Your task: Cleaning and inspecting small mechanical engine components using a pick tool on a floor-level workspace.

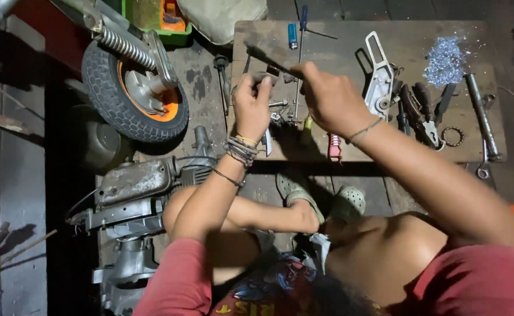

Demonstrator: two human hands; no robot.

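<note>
Overhead, the head view looks down on a person seated on the floor at a low wooden board [409, 47] strewn with tools. Both hands are raised over the board's near-left part, close together. The left hand [252, 108] is curled tight, fingertips pinching a small metal part [264, 76] at its 12 o'clock; what kind of part is too small to tell. The right hand [327, 96], just at the left hand's 3 o'clock, is clenched round a dark thin tool [265, 58] whose blurred shaft runs out toward 10 o'clock, crossing above the part. More small metal bits [280, 114] lie on the board between and beneath the hands. At the right hand's 3 o'clock lies a white handle piece [380, 73], then pliers [418, 114], and a heap of shiny shavings [444, 58] toward 2 o'clock. Off the board, at the left hand's 9 o'clock, stands a small wheel [131, 96]; an engine block [137, 187] sits at 7 o'clock beside the person's knee.
</note>
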